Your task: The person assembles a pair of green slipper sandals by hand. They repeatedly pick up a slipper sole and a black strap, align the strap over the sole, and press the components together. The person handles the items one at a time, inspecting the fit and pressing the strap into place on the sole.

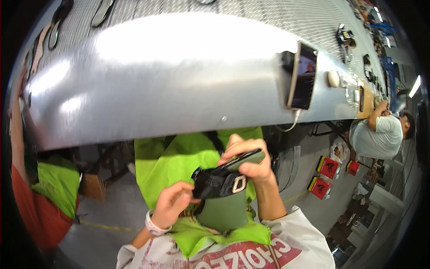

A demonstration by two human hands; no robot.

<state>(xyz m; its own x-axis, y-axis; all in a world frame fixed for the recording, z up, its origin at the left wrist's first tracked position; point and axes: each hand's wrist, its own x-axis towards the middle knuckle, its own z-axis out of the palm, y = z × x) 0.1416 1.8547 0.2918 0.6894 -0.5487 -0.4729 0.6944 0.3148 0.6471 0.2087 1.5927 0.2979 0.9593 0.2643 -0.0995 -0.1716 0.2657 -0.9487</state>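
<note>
In front of my apron, over my lap, I hold a sandal with black straps [207, 184], a gold-rimmed buckle [239, 183] and smooth grey-green parts. My right hand [253, 159] is closed round its upper end, thumb on the grey-green face and fingers over the dark edge. At the other side, the fingers of my left hand [172, 204] are bent against the black strap, pinching its edge. A broad grey-green part [226, 211] hangs below the straps; how it joins the upper end is hidden.
A shiny metal table [170, 94] edges my lap. On it stand a propped phone [304, 76] with a white cable and a round cream object [333, 79]. Beyond runs a ribbed conveyor [251, 15] with shoe parts. Red boxes [320, 187] lie on the floor; a co-worker [378, 134] sits right, another person [33, 201] left.
</note>
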